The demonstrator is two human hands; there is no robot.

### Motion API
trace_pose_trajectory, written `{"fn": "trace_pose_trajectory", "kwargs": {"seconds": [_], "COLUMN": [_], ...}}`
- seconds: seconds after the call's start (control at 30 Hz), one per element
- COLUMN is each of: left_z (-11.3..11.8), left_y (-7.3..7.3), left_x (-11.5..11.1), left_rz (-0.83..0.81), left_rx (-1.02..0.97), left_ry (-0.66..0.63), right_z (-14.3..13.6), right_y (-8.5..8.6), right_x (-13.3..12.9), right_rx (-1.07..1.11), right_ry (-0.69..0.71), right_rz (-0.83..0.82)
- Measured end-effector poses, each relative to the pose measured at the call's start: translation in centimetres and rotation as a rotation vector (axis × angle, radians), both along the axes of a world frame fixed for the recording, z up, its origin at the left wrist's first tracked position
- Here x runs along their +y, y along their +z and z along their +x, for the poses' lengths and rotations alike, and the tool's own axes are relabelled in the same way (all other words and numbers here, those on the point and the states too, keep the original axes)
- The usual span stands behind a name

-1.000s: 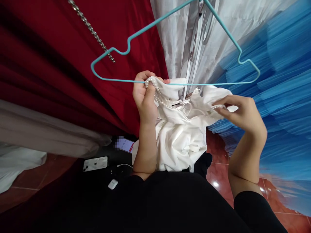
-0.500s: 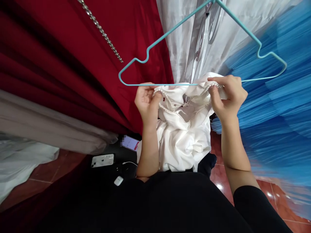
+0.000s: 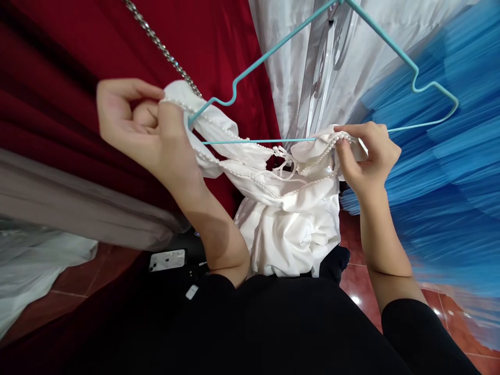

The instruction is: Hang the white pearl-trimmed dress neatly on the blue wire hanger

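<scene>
A white dress point(image 3: 291, 234) with pearl-beaded trim hangs bunched in front of me, its neckline pulled wide. My left hand point(image 3: 136, 117), at the left, pinches the beaded edge of one shoulder part, which loops around the left end of a light-blue hanger point(image 3: 287, 39). The opposite beaded edge is pinched between thumb and fingers of my right hand point(image 3: 365, 151), beside the hanger's bottom bar. Part of that bar is hidden behind the cloth and my right hand. Thin white ties point(image 3: 284, 159) dangle at the middle of the neckline.
Red fabric point(image 3: 234, 62) hangs behind on the left, with a beaded chain point(image 3: 160, 47) before it. Blue tulle point(image 3: 437, 172) fills the right, white cloth point(image 3: 281, 62) the back. A white phone point(image 3: 167, 260) and a small white case point(image 3: 191, 291) lie at lower left.
My left hand has moved left and up, drawing the dress's beaded shoulder over the hanger's left end and widening the neckline. My right hand has stayed nearly in place.
</scene>
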State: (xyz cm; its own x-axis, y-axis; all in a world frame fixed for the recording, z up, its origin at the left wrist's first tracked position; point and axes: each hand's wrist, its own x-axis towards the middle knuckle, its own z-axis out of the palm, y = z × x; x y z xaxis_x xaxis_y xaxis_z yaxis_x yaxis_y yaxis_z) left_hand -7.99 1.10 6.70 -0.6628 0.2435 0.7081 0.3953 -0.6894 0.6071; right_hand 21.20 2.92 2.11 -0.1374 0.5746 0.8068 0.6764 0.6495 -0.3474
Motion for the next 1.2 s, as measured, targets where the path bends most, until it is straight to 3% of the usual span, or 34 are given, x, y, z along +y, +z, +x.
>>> {"fn": "trace_pose_trajectory", "kwargs": {"seconds": [0.13, 0.23, 0.33, 0.43, 0.53, 0.6, 0.63, 0.8, 0.87, 0.97, 1.1, 1.2], "left_z": [0.9, 1.6, 2.8, 4.3, 5.4, 6.2, 6.7, 9.4, 10.0, 10.1, 9.5, 9.2], "left_y": [1.4, 1.5, 1.0, -0.1, -2.2, -3.8, -4.5, -6.4, -6.3, -6.0, -5.3, -4.9], "left_x": [1.6, 2.3, 1.0, -1.7, -3.3, -3.0, -2.5, -0.1, -0.2, -0.8, -1.3, -1.5], "left_rz": [-0.125, -0.166, -0.057, -0.042, -0.409, -0.659, -0.698, -0.31, -0.247, -0.238, -0.19, -0.179], "left_rx": [0.149, 0.27, 0.208, 0.045, 0.083, 0.075, 0.021, -0.365, -0.404, -0.425, -0.455, -0.47], "left_ry": [-0.119, -0.326, -0.524, -0.61, -0.882, -1.038, -1.069, -1.107, -1.07, -1.021, -1.013, -0.992], "right_z": [0.1, 0.4, 0.4, 0.3, 0.0, -0.2, -0.2, -0.5, -0.2, 1.1, 4.9, 8.1], "right_y": [-0.2, -0.4, -0.5, -0.5, -0.5, -0.4, -0.4, -1.1, -1.7, -2.7, -3.0, -0.9], "right_x": [-0.1, 0.0, 0.2, 0.3, 0.1, 0.0, 0.0, 0.4, 0.5, 0.4, 0.4, 1.1], "right_rx": [0.01, 0.018, 0.021, 0.032, 0.043, 0.044, 0.041, 0.168, 0.213, 0.256, 0.393, 0.507], "right_ry": [0.041, 0.09, 0.101, 0.09, 0.083, 0.083, 0.081, 0.091, 0.053, -0.112, -0.313, -0.375], "right_rz": [-0.008, -0.019, 0.023, 0.069, 0.081, 0.117, 0.141, 0.252, 0.34, 0.472, 0.315, 0.234]}}
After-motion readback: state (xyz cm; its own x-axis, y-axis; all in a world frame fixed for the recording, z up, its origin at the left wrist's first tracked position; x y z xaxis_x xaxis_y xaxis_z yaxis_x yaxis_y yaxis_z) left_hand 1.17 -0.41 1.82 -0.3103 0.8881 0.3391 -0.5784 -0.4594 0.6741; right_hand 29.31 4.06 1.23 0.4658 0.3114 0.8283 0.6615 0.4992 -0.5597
